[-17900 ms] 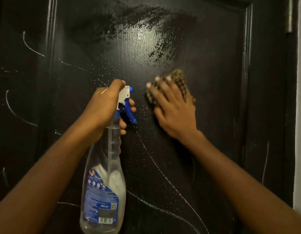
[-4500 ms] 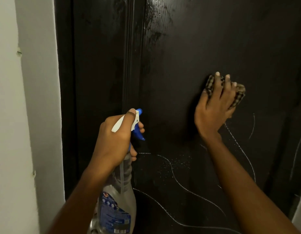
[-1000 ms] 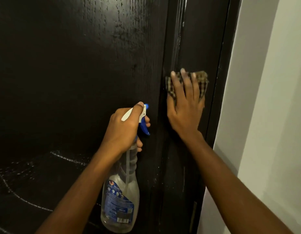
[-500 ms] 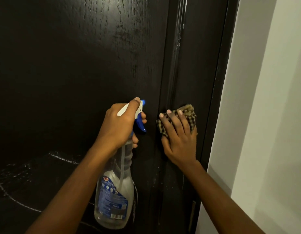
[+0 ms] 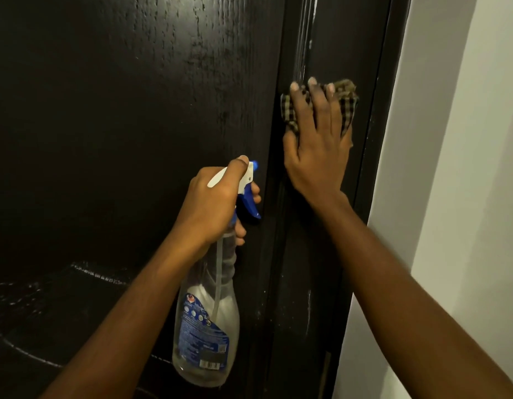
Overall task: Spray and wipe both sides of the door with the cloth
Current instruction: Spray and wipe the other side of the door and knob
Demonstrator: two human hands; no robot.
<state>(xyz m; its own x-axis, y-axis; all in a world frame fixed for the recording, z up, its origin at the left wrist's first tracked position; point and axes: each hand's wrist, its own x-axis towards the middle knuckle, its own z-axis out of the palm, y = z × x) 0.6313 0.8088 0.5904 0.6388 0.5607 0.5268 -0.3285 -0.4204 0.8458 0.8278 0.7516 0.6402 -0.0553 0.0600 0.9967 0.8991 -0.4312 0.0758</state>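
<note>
against the right-hand edge of the dark door (image 5: 120, 139), on the flat strip between its raised moulding (image 5: 296, 53) and the black door frame (image 5: 377, 139), the right grip (image 5: 315, 151) lies flat with straight fingers (image 5: 317, 105), pressing a brown checked cloth (image 5: 349, 102) onto the wood. the cloth is bunched under the palm and shows only above the fingertips and at both sides of the hand.

lower and to the left, the left grip (image 5: 215, 203) is curled round the neck of a clear spray bottle (image 5: 209, 326), thumb on top of the white head, fingertips showing beside the blue trigger (image 5: 251, 207). the nozzle points at the door near the moulding. the bottle hangs upright and carries a blue label; whether it touches the door cannot be told.

the left forearm (image 5: 120, 326) crosses the lower panel and hides part of it. the right forearm (image 5: 408, 283) passes in front of the frame and the white wall (image 5: 456, 168) to the right. pale curved lines (image 5: 100, 274) and fine speckles mark the door's lower left, and light glares off the wood grain near the top.
</note>
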